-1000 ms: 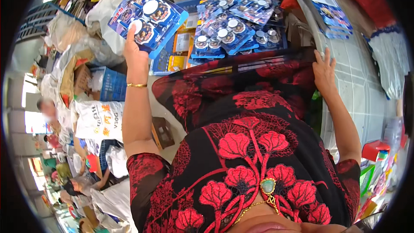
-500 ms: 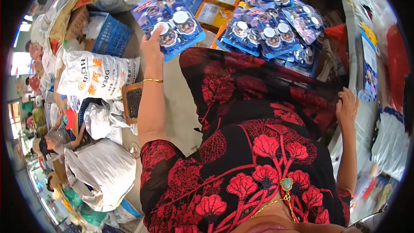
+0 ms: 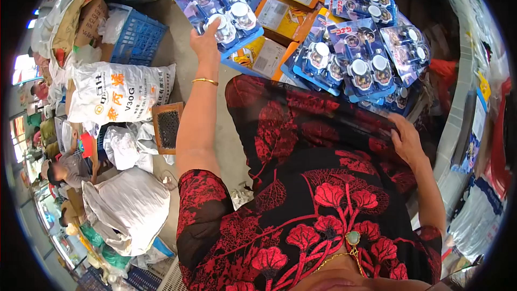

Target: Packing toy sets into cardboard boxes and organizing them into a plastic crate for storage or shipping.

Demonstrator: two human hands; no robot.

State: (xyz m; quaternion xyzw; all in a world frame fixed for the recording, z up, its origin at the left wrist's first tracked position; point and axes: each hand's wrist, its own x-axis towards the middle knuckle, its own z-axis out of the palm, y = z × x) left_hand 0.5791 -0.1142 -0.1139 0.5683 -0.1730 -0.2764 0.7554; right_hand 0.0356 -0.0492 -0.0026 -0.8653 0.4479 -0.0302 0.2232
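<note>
My left hand (image 3: 206,43) is closed on the lower left edge of a blue blister card (image 3: 202,8). Two round, white-topped pieces sit under the card's clear plastic. It is held up over the near left rim of a blue crate (image 3: 240,67). Similar blister cards (image 3: 362,56) lie overlapped in a heap on the crate's right side. My right hand (image 3: 407,140) is over the dark red-and-black skirt, just below the heap. Its thumb and fingers are apart, and nothing shows in them.
Yellow and orange packs (image 3: 283,16) lie in the crate under the heap. A white printed sack (image 3: 121,94) and another blue crate (image 3: 142,37) stand to the left. Clear plastic wrapping (image 3: 479,11) hangs at the right. Other people sit far left.
My right hand has come in from the right side toward the heap. My left hand, still holding its card, appears a little higher and further right; the view has also shifted slightly.
</note>
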